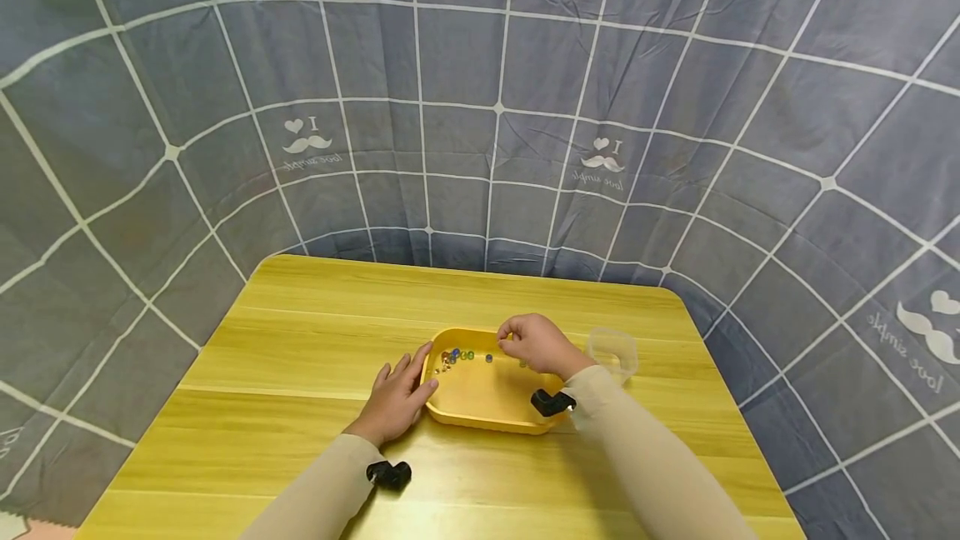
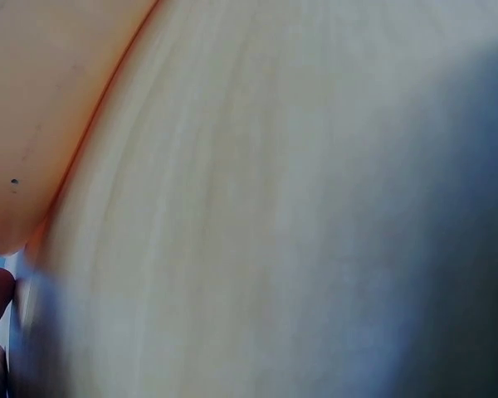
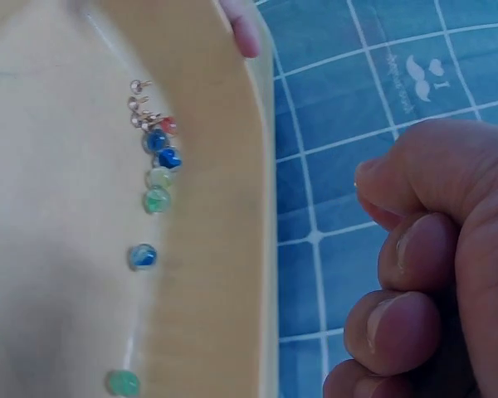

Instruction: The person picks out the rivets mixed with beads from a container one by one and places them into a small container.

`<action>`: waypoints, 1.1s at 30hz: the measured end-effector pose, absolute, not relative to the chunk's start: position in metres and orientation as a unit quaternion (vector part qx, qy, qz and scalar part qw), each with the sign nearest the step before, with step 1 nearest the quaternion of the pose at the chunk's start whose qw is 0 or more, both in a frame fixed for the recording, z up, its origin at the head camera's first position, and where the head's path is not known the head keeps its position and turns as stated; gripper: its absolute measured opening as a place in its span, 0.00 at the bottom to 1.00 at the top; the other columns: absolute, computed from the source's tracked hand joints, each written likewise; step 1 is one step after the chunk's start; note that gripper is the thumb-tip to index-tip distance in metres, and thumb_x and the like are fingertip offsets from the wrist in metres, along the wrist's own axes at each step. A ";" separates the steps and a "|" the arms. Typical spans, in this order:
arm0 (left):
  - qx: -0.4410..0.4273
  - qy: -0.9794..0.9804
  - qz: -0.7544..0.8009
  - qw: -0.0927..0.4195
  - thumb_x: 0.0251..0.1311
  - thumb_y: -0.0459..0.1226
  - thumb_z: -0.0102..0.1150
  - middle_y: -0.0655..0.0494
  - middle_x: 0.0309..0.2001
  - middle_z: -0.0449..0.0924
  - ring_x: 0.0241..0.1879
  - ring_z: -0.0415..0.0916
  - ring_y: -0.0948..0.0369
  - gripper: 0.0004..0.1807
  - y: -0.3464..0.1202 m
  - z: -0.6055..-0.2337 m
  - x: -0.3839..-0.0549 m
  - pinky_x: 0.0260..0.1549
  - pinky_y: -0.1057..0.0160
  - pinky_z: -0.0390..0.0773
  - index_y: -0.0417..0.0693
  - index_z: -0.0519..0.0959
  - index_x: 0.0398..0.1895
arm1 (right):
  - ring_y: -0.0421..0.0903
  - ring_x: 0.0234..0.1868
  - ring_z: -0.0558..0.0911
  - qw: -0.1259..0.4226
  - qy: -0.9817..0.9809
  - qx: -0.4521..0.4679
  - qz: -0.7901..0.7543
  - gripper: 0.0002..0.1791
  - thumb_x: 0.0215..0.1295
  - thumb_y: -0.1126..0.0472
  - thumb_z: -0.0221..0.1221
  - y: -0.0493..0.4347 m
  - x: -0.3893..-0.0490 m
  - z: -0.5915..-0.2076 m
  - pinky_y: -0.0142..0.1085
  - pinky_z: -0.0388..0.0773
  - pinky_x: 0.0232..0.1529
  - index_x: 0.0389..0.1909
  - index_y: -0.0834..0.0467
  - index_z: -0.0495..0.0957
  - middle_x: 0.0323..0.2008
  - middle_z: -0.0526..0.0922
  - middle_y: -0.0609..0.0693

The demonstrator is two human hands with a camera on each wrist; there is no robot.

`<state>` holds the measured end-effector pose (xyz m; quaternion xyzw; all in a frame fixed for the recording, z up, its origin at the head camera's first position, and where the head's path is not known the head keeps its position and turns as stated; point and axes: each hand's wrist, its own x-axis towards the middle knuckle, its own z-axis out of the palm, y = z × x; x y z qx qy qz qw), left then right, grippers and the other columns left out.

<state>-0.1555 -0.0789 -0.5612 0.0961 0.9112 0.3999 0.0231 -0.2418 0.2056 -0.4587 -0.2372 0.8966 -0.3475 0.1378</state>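
Note:
A yellow tray [image 1: 491, 419] lies on the table, with glass marbles [image 3: 156, 199] and gold-coloured thumbtacks [image 3: 138, 104] along its far side. My left hand [image 1: 395, 398] rests against the tray's left end, fingers spread and fairly straight, thumb at the rim. Above the tray's far right part is my right hand [image 1: 538, 344], its fingers curled and the thumb meeting the index finger. In the right wrist view, the right fingers [image 3: 394, 332] are beside the tray wall; I cannot tell whether anything small sits between the tips.
A clear plastic container [image 1: 615, 352] stands just right of the tray, partly behind the right forearm. The wood-grain table [image 1: 300, 357] ends at a grey-blue checked curtain [image 1: 465, 140]. A dark device is strapped to each wrist.

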 end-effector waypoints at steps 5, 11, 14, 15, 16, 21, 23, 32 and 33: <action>0.097 0.909 0.405 0.020 0.82 0.50 0.48 0.44 0.80 0.64 0.82 0.51 0.36 0.35 -0.079 -0.564 -0.156 0.80 0.32 0.36 0.66 0.51 0.87 | 0.40 0.15 0.70 0.123 0.904 -0.226 -0.341 0.10 0.75 0.60 0.62 0.217 -0.237 -0.448 0.34 0.78 0.30 0.48 0.61 0.87 0.17 0.73 0.44; 0.088 0.911 0.400 0.049 0.82 0.52 0.47 0.48 0.82 0.61 0.84 0.48 0.41 0.36 -0.079 -0.563 -0.157 0.82 0.36 0.33 0.69 0.48 0.87 | 0.40 0.19 0.68 0.104 0.912 -0.224 -0.328 0.10 0.73 0.60 0.63 0.237 -0.237 -0.444 0.33 0.73 0.29 0.46 0.62 0.88 0.18 0.73 0.44; 0.087 0.910 0.403 0.049 0.82 0.52 0.47 0.49 0.82 0.60 0.84 0.48 0.41 0.36 -0.078 -0.563 -0.158 0.82 0.36 0.33 0.69 0.47 0.87 | 0.39 0.19 0.66 0.098 0.912 -0.216 -0.333 0.10 0.73 0.60 0.63 0.247 -0.238 -0.445 0.32 0.70 0.27 0.46 0.61 0.87 0.19 0.73 0.44; 0.087 0.910 0.403 0.049 0.82 0.52 0.47 0.49 0.82 0.60 0.84 0.48 0.41 0.36 -0.077 -0.563 -0.158 0.82 0.36 0.33 0.70 0.47 0.87 | 0.39 0.19 0.66 0.096 0.913 -0.212 -0.335 0.09 0.73 0.60 0.63 0.251 -0.238 -0.445 0.31 0.69 0.26 0.45 0.61 0.87 0.19 0.72 0.44; 0.087 0.909 0.404 0.049 0.82 0.52 0.47 0.50 0.83 0.59 0.84 0.48 0.41 0.36 -0.077 -0.563 -0.159 0.82 0.37 0.33 0.70 0.47 0.87 | 0.39 0.19 0.66 0.095 0.913 -0.208 -0.338 0.09 0.74 0.60 0.63 0.254 -0.238 -0.445 0.31 0.69 0.26 0.45 0.61 0.87 0.19 0.72 0.44; 0.088 0.910 0.402 0.045 0.82 0.53 0.46 0.50 0.83 0.58 0.84 0.47 0.41 0.36 -0.075 -0.563 -0.162 0.82 0.36 0.33 0.71 0.46 0.87 | 0.41 0.17 0.65 0.092 0.914 -0.195 -0.342 0.10 0.74 0.60 0.62 0.272 -0.238 -0.440 0.32 0.69 0.25 0.46 0.61 0.87 0.19 0.72 0.45; 0.088 0.910 0.402 0.041 0.82 0.52 0.46 0.48 0.82 0.59 0.84 0.48 0.40 0.36 -0.074 -0.561 -0.162 0.81 0.35 0.33 0.70 0.47 0.87 | 0.41 0.18 0.66 0.091 0.917 -0.193 -0.337 0.10 0.74 0.60 0.62 0.280 -0.238 -0.438 0.32 0.70 0.27 0.46 0.61 0.87 0.20 0.73 0.44; 0.083 0.911 0.403 0.034 0.82 0.50 0.47 0.47 0.82 0.60 0.83 0.49 0.38 0.36 -0.067 -0.558 -0.162 0.81 0.33 0.34 0.66 0.48 0.87 | 0.42 0.18 0.66 0.069 0.924 -0.169 -0.336 0.06 0.72 0.62 0.61 0.316 -0.240 -0.441 0.32 0.67 0.25 0.41 0.57 0.87 0.19 0.71 0.45; 0.082 0.911 0.403 0.034 0.82 0.50 0.47 0.47 0.82 0.60 0.83 0.49 0.38 0.36 -0.066 -0.558 -0.162 0.81 0.33 0.34 0.66 0.48 0.87 | 0.42 0.18 0.66 0.068 0.925 -0.167 -0.336 0.06 0.72 0.63 0.61 0.320 -0.241 -0.441 0.32 0.67 0.25 0.40 0.57 0.87 0.19 0.71 0.44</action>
